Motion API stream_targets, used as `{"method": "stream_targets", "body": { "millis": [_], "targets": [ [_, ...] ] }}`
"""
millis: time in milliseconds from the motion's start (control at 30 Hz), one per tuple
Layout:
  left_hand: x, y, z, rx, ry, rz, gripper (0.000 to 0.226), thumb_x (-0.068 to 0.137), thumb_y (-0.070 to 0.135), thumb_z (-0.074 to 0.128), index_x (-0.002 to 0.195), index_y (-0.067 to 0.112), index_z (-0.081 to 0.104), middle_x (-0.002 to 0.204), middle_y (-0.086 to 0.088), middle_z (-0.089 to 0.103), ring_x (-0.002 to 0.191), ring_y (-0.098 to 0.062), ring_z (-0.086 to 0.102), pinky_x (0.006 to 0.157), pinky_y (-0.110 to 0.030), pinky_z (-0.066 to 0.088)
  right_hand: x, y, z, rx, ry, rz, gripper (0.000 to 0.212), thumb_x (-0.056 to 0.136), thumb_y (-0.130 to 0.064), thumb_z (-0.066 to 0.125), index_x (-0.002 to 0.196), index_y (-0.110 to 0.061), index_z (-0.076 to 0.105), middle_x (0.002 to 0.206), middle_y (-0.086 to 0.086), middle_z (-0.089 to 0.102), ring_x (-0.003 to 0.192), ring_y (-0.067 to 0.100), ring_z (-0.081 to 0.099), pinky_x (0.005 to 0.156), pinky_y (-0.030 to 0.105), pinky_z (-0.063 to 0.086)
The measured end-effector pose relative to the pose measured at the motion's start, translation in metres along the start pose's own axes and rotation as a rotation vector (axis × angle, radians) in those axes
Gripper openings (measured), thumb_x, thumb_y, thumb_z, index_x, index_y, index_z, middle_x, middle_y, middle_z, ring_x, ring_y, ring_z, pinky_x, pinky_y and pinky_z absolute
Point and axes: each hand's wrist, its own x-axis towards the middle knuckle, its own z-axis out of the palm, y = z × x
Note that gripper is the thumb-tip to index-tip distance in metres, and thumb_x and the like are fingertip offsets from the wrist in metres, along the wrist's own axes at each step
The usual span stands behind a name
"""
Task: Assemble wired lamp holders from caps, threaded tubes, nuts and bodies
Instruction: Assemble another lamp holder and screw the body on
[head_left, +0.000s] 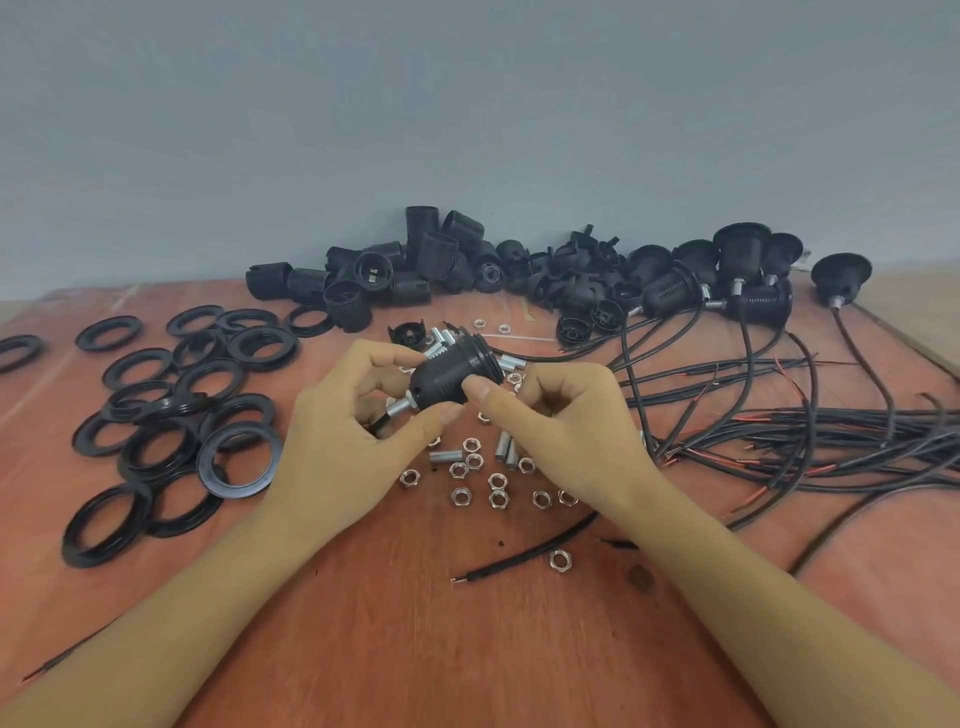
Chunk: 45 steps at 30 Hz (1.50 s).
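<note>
Hiding lamp holder (451, 378) wire (377, 426): left hand (343, 441)

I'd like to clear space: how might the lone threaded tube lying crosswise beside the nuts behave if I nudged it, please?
The threaded tube lies on its side, so it would probably roll on the flat board. It looks metal, so likely stiff; its threads should aid grip.

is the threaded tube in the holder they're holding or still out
In: the threaded tube sticks out of the narrow end of the lamp holder, which the left hand and right hand grip.
</note>
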Motion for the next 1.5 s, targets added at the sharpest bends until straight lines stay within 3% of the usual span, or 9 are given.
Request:
{"method": "stream_targets", "body": {
  "millis": [133,267,400,667,867,1000,1200,1400,1500],
  "targets": [
    [-0.002,0.001,0.002,-0.011,-0.006,0.046,0.042,0.074,0.044,0.075,0.109,0.026,0.060,0.088,0.017,0.071,0.065,-0.008,0.069,0.051,-0.017,0.048,-0.002,-0.005,0.005,-0.161,-0.046,0.163,0.054,0.069,-0.074,0.063,0.064,-0.020,0.067,0.051,-0.002,0.058,0.049,0.009,0.053,0.058,0.038,0.050],
    [-0.002,0.003,0.001,0.019,-0.039,0.142,0.038,0.088,0.037,0.070,0.123,0.029,0.058,0.098,0.015,0.070,0.058,-0.018,0.068,0.051,-0.036,0.052,-0.001,-0.011,0.005,0.200,-0.093,0.127,0.021,0.090,-0.042,0.066,0.081,-0.025,0.075,0.066,-0.010,0.069,0.058,0.000,0.059,0.052,0.020,0.046],
    [-0.004,0.008,0.002,0.058,-0.126,0.248,0.040,0.090,0.030,0.059,0.130,0.034,0.055,0.096,0.019,0.070,0.058,-0.008,0.064,0.050,-0.016,0.046,0.005,-0.016,0.001,0.544,0.058,0.277,0.050,0.085,-0.046,0.062,0.114,-0.005,0.065,0.098,0.004,0.076,0.080,0.020,0.073,0.064,0.030,0.059],
    [-0.006,0.005,0.002,0.180,-0.420,0.361,0.034,0.097,0.036,0.055,0.079,0.014,0.073,0.060,0.017,0.056,0.054,0.002,0.048,0.057,-0.002,0.030,0.038,-0.016,-0.058,0.953,0.484,0.549,0.047,0.098,-0.056,0.042,0.093,-0.010,0.049,0.062,-0.003,0.052,0.037,0.005,0.039,0.031,0.017,0.032],
    [-0.002,0.000,-0.004,0.307,-0.316,0.339,0.040,0.094,0.045,0.049,0.072,0.019,0.070,0.054,0.015,0.052,0.050,0.001,0.045,0.052,-0.019,0.039,0.099,0.004,-0.128,0.181,0.428,0.485,0.004,0.096,-0.014,0.056,0.100,-0.013,0.057,0.078,0.002,0.051,0.047,0.007,0.038,0.037,0.013,0.023],
    [0.003,-0.005,-0.008,0.395,-0.273,0.249,0.034,0.091,0.048,0.049,0.085,0.025,0.073,0.066,0.020,0.057,0.060,0.001,0.053,0.056,-0.031,0.048,0.133,0.031,-0.153,-0.189,0.453,0.354,0.031,0.087,-0.001,0.054,0.117,-0.007,0.060,0.080,0.009,0.051,0.065,0.019,0.044,0.049,0.026,0.032],
    [0.008,-0.018,-0.010,0.541,-0.302,0.218,0.018,0.086,0.020,0.073,0.102,0.014,0.074,0.099,0.004,0.062,0.085,-0.017,0.059,0.078,-0.040,0.053,0.135,0.038,-0.152,-0.434,0.367,0.252,0.071,0.093,-0.018,0.057,0.154,-0.013,0.023,0.155,0.011,0.036,0.138,0.025,0.040,0.108,0.035,0.037],
    [0.008,-0.020,-0.007,0.573,-0.342,0.192,0.018,0.086,0.021,0.072,0.101,0.014,0.076,0.100,0.001,0.065,0.093,-0.022,0.061,0.083,-0.041,0.051,0.083,-0.001,-0.059,-0.527,0.145,-0.104,0.026,0.089,-0.021,0.062,0.114,-0.021,0.068,0.087,-0.019,0.061,0.073,-0.010,0.053,0.073,0.009,0.042],
    [0.008,-0.018,-0.008,0.560,-0.354,0.167,0.018,0.087,0.025,0.071,0.101,0.015,0.075,0.095,0.002,0.063,0.090,-0.019,0.060,0.081,-0.041,0.051,0.060,-0.002,-0.015,-0.683,-0.125,-0.181,0.021,0.090,-0.030,0.063,0.108,-0.024,0.072,0.085,-0.020,0.062,0.081,-0.002,0.058,0.078,0.020,0.048]
  ]
}}
